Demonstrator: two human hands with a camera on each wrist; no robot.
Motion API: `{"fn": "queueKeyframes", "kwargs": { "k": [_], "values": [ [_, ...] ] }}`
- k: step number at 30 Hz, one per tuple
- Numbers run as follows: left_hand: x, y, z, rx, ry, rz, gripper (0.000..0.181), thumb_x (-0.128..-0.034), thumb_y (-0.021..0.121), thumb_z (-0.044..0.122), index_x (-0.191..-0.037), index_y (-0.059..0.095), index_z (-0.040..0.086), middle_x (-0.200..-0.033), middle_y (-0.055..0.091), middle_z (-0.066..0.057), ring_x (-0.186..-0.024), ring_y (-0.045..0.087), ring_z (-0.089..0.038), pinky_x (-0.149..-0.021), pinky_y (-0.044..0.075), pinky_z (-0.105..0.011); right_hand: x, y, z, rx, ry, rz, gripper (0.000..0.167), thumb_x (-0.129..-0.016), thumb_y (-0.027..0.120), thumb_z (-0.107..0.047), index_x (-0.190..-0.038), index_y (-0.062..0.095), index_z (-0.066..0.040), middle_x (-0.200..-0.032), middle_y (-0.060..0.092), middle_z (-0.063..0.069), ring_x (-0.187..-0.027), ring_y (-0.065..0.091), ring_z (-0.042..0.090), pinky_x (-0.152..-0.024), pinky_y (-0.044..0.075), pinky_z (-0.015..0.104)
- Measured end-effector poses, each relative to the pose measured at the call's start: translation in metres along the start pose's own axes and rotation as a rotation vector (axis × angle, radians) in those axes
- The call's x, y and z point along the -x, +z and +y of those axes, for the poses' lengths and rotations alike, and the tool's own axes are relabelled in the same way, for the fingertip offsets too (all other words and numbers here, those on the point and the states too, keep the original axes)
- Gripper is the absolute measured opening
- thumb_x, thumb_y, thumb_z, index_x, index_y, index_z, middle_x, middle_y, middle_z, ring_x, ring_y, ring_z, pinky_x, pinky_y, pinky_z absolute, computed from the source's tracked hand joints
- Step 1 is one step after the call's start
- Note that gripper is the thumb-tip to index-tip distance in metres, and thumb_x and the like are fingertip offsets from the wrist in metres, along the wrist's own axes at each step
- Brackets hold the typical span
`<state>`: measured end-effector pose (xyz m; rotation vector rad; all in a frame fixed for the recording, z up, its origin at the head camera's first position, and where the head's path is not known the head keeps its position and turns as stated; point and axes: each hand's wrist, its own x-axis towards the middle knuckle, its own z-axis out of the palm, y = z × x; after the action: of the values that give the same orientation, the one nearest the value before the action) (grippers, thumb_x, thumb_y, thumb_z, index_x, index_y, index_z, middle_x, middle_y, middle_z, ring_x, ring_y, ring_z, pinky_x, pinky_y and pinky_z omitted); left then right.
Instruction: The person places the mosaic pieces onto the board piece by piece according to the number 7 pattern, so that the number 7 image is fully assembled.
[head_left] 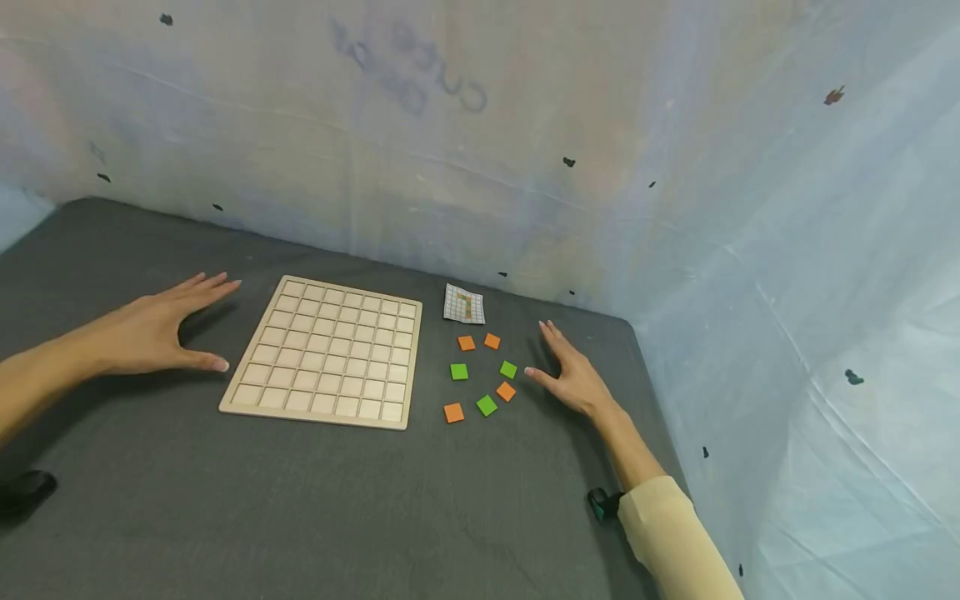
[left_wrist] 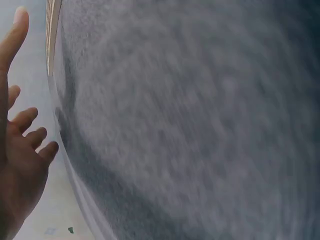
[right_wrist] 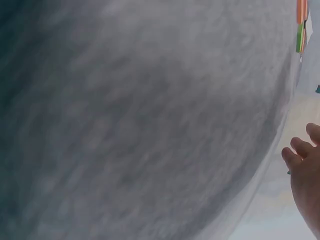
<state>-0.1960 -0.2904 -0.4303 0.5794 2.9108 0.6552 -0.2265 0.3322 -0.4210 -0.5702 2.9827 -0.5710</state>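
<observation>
Four orange tiles [head_left: 506, 391] and three green tiles [head_left: 508, 369] are out on the grey cloth [head_left: 315, 517], lying flat and apart in a loose ring at three o'clock from your wooden board [head_left: 412, 367]. Round that ring: orange near eleven and just past twelve, green between two and three, orange at four, green near six, orange between seven and eight, green between nine and ten.

Over at nine o'clock from the board, here's your left hand [head_left: 153, 333], fingers stretched, thumb spread wide, clasping nothing. That thumb tip sits just beside the board's left edge; whether they touch, I can't tell. The left wrist view catches the board's edge up at eleven o'clock.

And your right hand [head_left: 576, 379]! Three o'clock from the ring, fingers extended, thumb well spread, also gripping nothing, its thumb tip near the closest green tile but apart from it. A cream sleeve [head_left: 675, 533] covers that forearm.

Now the print: at twelve o'clock above the ring lies a slightly creased paper card [head_left: 453, 305], showing a small grid with coloured cells near its middle, finer detail too small to read. Beyond, towards twelve, the pale backdrop [head_left: 285, 125] carries blurry, rounded lettering, too faint for you to make out.
</observation>
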Motion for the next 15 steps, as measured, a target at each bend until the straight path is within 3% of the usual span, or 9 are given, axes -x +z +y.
{"fn": "queueKeyframes", "kwargs": {
  "k": [5, 8, 15],
  "values": [
    [-0.003, -0.001, 0.006, 0.009, 0.014, 0.071, 0.114, -0.0708, 0.086, 0.054, -0.16, 0.022, 0.024, -0.151, 0.034, -0.032, -0.124, 0.045, -0.057, -0.087, 0.04, -0.069, -0.006, 0.001, -0.006, -0.06, -0.006, 0.035, 0.085, -0.093, 0.064, -0.055, -0.16, 0.021, -0.027, -0.163, 0.024, 0.004, -0.146, 0.029, 0.031, -0.113, 0.028, 0.056],
    [-0.004, -0.001, 0.009, 0.076, 0.002, 0.085, 0.109, -0.0722, 0.087, 0.049, -0.159, 0.026, 0.025, -0.149, 0.038, -0.032, -0.118, 0.051, -0.055, -0.084, 0.043, -0.066, -0.009, 0.002, -0.01, -0.087, 0.006, 0.046, 0.085, -0.091, 0.068, -0.052, -0.159, 0.024, -0.028, -0.159, 0.033, 0.006, -0.141, 0.039, 0.032, -0.109, 0.034, 0.057],
    [-0.007, 0.0, 0.013, 0.284, -0.011, 0.07, 0.087, -0.079, 0.086, 0.034, -0.153, 0.042, 0.019, -0.144, 0.048, -0.025, -0.119, 0.056, -0.045, -0.09, 0.046, -0.059, -0.017, 0.008, -0.018, -0.236, 0.005, 0.063, 0.079, -0.089, 0.077, -0.034, -0.155, 0.037, -0.018, -0.15, 0.048, 0.005, -0.129, 0.054, 0.028, -0.102, 0.043, 0.052]
  ]
}}
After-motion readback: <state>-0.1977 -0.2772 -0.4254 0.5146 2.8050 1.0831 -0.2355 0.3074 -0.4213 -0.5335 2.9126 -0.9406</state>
